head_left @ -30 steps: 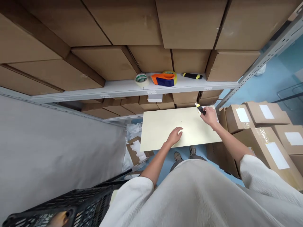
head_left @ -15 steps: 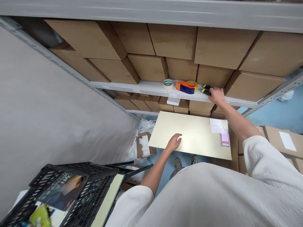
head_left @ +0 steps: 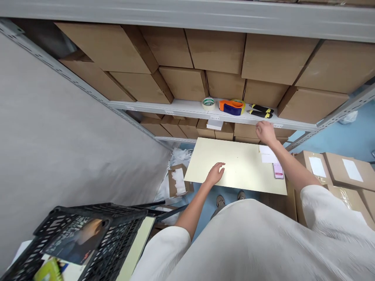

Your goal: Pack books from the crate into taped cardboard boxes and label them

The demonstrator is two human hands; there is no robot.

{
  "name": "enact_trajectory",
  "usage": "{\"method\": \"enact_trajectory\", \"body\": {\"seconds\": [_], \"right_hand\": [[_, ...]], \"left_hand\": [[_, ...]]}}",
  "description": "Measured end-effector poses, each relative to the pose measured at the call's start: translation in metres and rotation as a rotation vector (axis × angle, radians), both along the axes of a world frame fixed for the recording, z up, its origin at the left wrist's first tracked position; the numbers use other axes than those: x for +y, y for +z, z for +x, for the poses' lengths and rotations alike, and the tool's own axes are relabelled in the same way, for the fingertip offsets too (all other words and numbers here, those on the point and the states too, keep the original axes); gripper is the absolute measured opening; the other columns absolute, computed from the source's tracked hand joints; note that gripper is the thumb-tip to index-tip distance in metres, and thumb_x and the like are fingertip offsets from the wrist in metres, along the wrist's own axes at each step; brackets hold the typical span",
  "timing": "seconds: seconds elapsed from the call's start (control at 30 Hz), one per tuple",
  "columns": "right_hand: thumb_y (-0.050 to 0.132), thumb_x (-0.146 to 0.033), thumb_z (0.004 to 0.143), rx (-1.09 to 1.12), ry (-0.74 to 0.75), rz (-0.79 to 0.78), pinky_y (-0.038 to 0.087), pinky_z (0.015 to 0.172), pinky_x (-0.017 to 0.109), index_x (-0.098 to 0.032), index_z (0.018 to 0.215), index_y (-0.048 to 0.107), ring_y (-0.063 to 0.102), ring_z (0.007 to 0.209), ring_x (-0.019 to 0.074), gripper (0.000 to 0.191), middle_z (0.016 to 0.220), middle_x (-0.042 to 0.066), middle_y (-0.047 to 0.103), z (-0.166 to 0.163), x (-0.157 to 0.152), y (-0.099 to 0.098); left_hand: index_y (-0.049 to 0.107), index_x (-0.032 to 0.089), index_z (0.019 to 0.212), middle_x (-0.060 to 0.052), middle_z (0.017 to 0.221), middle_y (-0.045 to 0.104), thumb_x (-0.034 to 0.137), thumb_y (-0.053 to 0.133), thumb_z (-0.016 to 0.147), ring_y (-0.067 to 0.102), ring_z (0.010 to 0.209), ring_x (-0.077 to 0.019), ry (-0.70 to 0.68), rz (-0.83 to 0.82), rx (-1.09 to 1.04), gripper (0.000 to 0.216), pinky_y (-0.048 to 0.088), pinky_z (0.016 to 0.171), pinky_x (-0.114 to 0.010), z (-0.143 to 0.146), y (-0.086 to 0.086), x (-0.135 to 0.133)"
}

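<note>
My right hand [head_left: 266, 133] hangs just in front of the shelf edge, above the far right of a cream board [head_left: 231, 168]. Its fingers are loosely bent and I see nothing in them. Behind it on the shelf lie two slim tools [head_left: 261, 111] with black and yellow handles; their exact kind is unclear. Left of these are an orange and blue tape dispenser [head_left: 231, 107], a yellow tape roll [head_left: 241, 105] and a white tape roll [head_left: 208, 103]. My left hand [head_left: 215, 174] is open over the board's near edge, thumb apart from curved fingers, holding nothing.
White papers [head_left: 268, 155] and a pink slip [head_left: 278, 171] lie on the board's right end. Cardboard boxes [head_left: 213, 50] fill the grey metal shelf [head_left: 187, 110]. A black crate [head_left: 117, 230] stands lower left. More cartons [head_left: 345, 171] are stacked at right. A grey wall [head_left: 73, 144] bounds the left.
My right hand has come off the black and yellow tools and drawn back toward me, below the shelf edge. The tools now lie uncovered. My left hand stays nearly in place.
</note>
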State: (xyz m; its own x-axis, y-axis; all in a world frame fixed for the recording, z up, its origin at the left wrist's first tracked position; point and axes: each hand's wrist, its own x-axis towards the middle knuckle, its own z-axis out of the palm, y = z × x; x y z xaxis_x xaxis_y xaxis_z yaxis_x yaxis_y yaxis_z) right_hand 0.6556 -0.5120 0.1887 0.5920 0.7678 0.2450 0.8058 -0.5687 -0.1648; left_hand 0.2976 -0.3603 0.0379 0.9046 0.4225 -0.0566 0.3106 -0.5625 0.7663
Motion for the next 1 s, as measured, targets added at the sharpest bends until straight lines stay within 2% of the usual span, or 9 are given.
{"method": "enact_trajectory", "body": {"seconds": [0.13, 0.23, 0.33, 0.43, 0.53, 0.73, 0.87, 1.0], "right_hand": [[0.050, -0.022, 0.102, 0.163, -0.043, -0.057, 0.044, 0.098, 0.044, -0.017, 0.113, 0.075, 0.064, 0.115, 0.0346, 0.029, 0.122, 0.018, 0.076, -0.072, -0.032, -0.046], [0.050, -0.021, 0.103, 0.279, -0.058, -0.099, 0.045, 0.101, 0.042, -0.018, 0.115, 0.075, 0.067, 0.118, 0.0325, 0.029, 0.128, 0.016, 0.077, -0.123, -0.050, -0.079], [0.050, -0.022, 0.104, 0.348, -0.063, -0.139, 0.046, 0.103, 0.041, -0.019, 0.116, 0.076, 0.068, 0.119, 0.0312, 0.028, 0.128, 0.015, 0.077, -0.159, -0.059, -0.099], [0.051, -0.022, 0.104, 0.373, -0.047, -0.166, 0.047, 0.103, 0.040, -0.020, 0.115, 0.076, 0.069, 0.118, 0.0301, 0.028, 0.126, 0.013, 0.078, -0.176, -0.057, -0.105], [0.050, -0.022, 0.104, 0.375, 0.007, -0.162, 0.048, 0.102, 0.041, -0.021, 0.115, 0.076, 0.070, 0.118, 0.0297, 0.028, 0.125, 0.012, 0.078, -0.179, -0.048, -0.105], [0.049, -0.023, 0.104, 0.374, 0.224, -0.141, 0.049, 0.102, 0.041, -0.021, 0.113, 0.075, 0.070, 0.116, 0.0296, 0.027, 0.122, 0.012, 0.079, -0.182, -0.021, -0.113], [0.049, -0.025, 0.103, 0.401, 0.457, -0.115, 0.050, 0.099, 0.041, -0.022, 0.110, 0.076, 0.071, 0.112, 0.0297, 0.027, 0.118, 0.011, 0.079, -0.198, 0.002, -0.128], [0.051, -0.026, 0.101, 0.446, 0.674, -0.086, 0.051, 0.100, 0.041, -0.022, 0.108, 0.077, 0.071, 0.111, 0.0300, 0.026, 0.115, 0.012, 0.079, -0.234, 0.021, -0.145]], "left_hand": [[0.071, 0.025, 0.138, -0.010, 0.145, 0.071, 0.025, 0.053, 0.104, 0.069, 0.133, -0.0254, -0.021, -0.010, -0.024, 0.038, 0.053, 0.121, -0.046, -0.005, 0.002, 0.008], [0.067, 0.026, 0.145, -0.011, 0.148, 0.069, 0.025, 0.053, 0.105, 0.069, 0.134, -0.0254, -0.021, -0.029, -0.040, 0.042, 0.052, 0.121, -0.046, -0.012, 0.000, 0.012], [0.064, 0.024, 0.148, -0.013, 0.151, 0.067, 0.026, 0.053, 0.106, 0.068, 0.134, -0.0262, -0.015, -0.040, -0.048, 0.044, 0.052, 0.121, -0.047, -0.022, -0.003, 0.013], [0.065, 0.024, 0.147, -0.012, 0.149, 0.068, 0.026, 0.053, 0.106, 0.069, 0.132, -0.0258, -0.004, -0.044, -0.051, 0.043, 0.053, 0.120, -0.045, -0.035, -0.005, 0.011], [0.067, 0.025, 0.144, -0.011, 0.146, 0.069, 0.024, 0.054, 0.105, 0.070, 0.129, -0.0248, 0.040, -0.028, -0.064, 0.041, 0.055, 0.118, -0.044, -0.051, -0.002, 0.007], [0.066, 0.023, 0.146, -0.012, 0.147, 0.068, 0.023, 0.053, 0.105, 0.069, 0.132, -0.0262, 0.274, 0.016, -0.106, 0.042, 0.055, 0.118, -0.045, -0.095, 0.012, -0.010], [0.064, 0.024, 0.146, -0.012, 0.146, 0.069, 0.024, 0.054, 0.105, 0.070, 0.128, -0.0262, 0.491, 0.060, -0.124, 0.043, 0.057, 0.115, -0.045, -0.140, 0.017, -0.040], [0.063, 0.023, 0.147, -0.012, 0.146, 0.069, 0.023, 0.055, 0.104, 0.071, 0.127, -0.0272, 0.666, 0.097, -0.117, 0.043, 0.057, 0.116, -0.048, -0.193, 0.014, -0.085]]}}
